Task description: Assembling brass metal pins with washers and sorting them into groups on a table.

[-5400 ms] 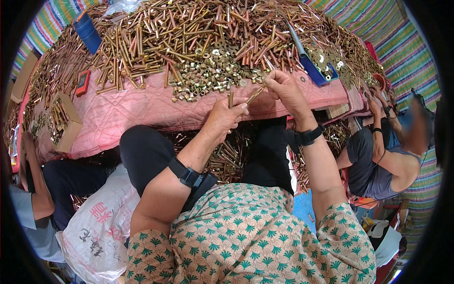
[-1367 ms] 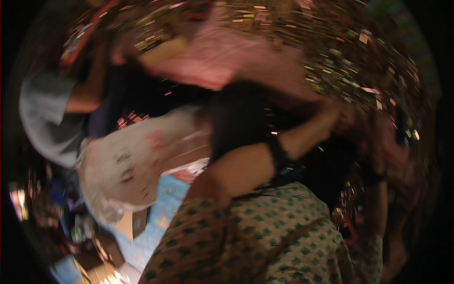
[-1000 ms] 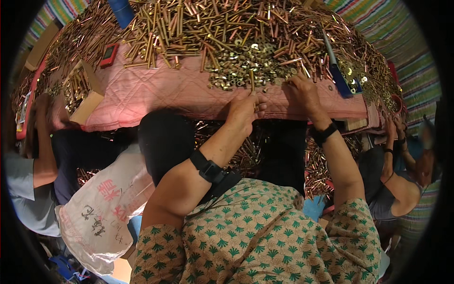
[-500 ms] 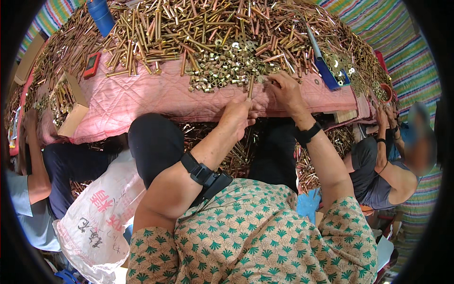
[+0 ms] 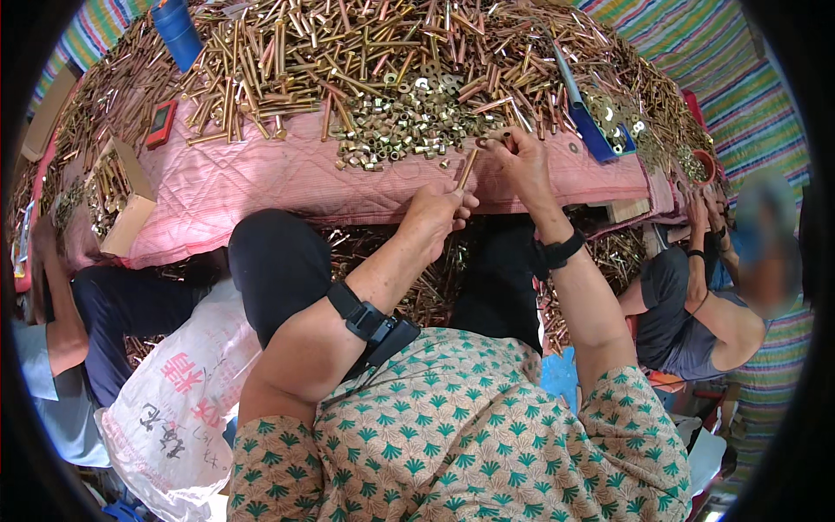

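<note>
My left hand (image 5: pixel 435 213) is closed around a long brass-coloured bolt (image 5: pixel 469 169), its upper end leaning up and to the right. Close by, my right hand (image 5: pixel 524 165) pinches a small washer (image 5: pixel 482 142) between thumb and fingertips, just beyond the bolt's upper end. The washer's exact shape is hard to make out. Past both hands, a heap of small metal nuts (image 5: pixel 396 130) lies on the pink quilted cloth (image 5: pixel 230 191). Several loose washers (image 5: pixel 423 84) rest at that heap's far edge.
A large pile of bolts (image 5: pixel 287 52) covers the far side. Around it are a blue cup (image 5: pixel 178 39), a red device (image 5: pixel 161 124), a cardboard box (image 5: pixel 130 209) and a blue tray (image 5: pixel 604 139) with washers. People sit on both sides; a white sack (image 5: pixel 174 418) lies at left.
The bolt in my left hand has tilted to the right, toward my right hand. My right hand's fingers have closed around the washer. The whole view has shifted slightly.
</note>
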Tool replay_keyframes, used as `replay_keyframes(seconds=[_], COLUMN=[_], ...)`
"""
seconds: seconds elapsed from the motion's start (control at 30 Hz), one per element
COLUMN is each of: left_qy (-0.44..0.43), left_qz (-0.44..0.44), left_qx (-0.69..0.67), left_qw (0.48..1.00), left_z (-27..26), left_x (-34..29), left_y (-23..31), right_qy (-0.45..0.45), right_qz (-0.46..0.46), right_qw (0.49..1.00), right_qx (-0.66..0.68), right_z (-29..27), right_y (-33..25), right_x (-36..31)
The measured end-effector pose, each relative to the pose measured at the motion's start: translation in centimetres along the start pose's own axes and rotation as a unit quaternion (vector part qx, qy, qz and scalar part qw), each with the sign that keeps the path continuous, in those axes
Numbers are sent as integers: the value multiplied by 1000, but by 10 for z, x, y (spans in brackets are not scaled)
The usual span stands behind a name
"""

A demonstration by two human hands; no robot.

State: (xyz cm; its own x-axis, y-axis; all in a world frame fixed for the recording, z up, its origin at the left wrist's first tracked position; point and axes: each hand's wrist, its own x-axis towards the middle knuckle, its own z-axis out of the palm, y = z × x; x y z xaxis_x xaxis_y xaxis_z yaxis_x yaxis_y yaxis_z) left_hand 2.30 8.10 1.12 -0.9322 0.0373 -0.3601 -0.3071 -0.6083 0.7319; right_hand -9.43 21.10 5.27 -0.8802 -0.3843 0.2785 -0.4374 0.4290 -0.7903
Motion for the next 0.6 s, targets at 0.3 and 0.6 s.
replay_keyframes(seconds=[0.3,0.6], left_qy=[-24,-28], left_qz=[36,26], left_qx=[-24,-18], left_qw=[999,999], left_z=[5,7], left_x=[-2,-2], left_y=[-5,-2], right_qy=[13,-56], right_qz=[-76,-200], right_qw=[994,972], right_qx=[-77,-109], right_z=[-8,-10], right_y=[-5,-21], right_x=[-16,-35])
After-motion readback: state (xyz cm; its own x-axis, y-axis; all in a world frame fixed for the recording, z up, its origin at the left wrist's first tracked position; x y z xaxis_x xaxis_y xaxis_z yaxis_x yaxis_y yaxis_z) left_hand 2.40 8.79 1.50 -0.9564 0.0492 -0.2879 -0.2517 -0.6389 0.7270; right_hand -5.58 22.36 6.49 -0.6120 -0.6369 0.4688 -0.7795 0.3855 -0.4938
